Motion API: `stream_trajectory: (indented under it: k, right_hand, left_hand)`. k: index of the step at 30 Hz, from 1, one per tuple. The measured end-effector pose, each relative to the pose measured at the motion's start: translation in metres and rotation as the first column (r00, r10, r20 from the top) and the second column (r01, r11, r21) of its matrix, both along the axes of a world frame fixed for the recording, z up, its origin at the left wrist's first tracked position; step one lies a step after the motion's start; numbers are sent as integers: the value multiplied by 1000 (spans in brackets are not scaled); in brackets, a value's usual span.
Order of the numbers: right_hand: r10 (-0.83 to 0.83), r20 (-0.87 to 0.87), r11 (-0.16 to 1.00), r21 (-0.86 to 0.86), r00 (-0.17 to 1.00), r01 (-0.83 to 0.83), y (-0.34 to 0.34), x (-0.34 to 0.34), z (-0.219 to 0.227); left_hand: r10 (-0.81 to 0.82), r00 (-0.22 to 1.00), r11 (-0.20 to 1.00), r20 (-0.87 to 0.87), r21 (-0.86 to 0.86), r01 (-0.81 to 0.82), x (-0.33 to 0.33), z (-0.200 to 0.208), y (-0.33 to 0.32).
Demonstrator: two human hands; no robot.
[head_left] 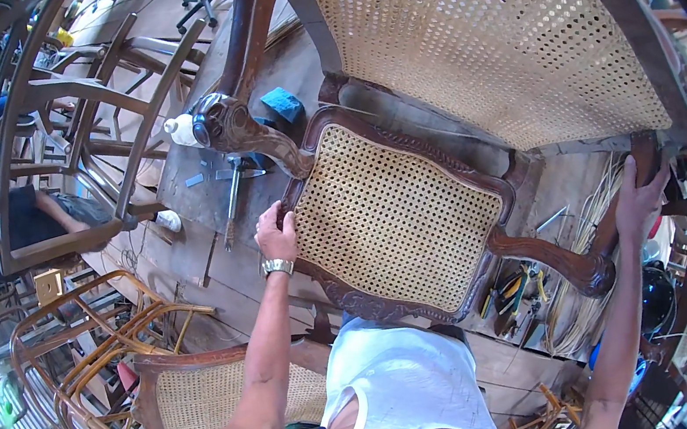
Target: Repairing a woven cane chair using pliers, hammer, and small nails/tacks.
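Note:
A dark carved wooden chair lies tipped over in front of me. Its smaller cane panel (397,215), in a scrolled frame, is close to my body, and its larger cane panel (494,32) rises beyond. My left hand (278,237), with a metal watch at the wrist, has its fingers curled over the left edge of the smaller panel's frame. At the right, my right hand (642,201) grips a dark wooden member of the chair below the larger panel's corner; its fingertips are partly hidden. Carved arms (560,264) jut out on both sides.
Left of the chair lie a hammer (234,197), a blue block (283,104) and a white bottle (182,131). Pliers (515,291) and loose cane strands (576,313) lie at the right. Chair frames (69,104) crowd the left, where another person (34,227) works.

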State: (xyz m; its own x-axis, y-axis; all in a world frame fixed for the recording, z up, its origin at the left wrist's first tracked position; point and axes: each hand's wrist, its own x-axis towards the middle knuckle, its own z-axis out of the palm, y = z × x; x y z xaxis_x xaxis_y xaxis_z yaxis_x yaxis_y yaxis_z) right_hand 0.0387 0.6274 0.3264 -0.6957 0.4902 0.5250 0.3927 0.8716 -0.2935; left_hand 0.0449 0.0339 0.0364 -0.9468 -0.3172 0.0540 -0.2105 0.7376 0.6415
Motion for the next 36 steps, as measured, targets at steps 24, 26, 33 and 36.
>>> stream_trajectory:
  k: [24,26,33,36]
  right_hand:
    - [-73,38,997,-33,997,74,-17,0,9]
    - [-65,23,998,-21,998,65,-16,0,8]
    - [-83,44,996,-41,996,85,-19,1,9]
    - [-61,32,997,-48,998,63,-15,1,7]
  left_hand:
    - [-332,820,942,466,206,264,-77,25,-47]
    - [-341,825,938,450,223,266,-74,15,-53]
    - [-361,792,932,493,231,281,-83,19,-49]
    - [-404,757,913,513,181,365,-93,19,-47]
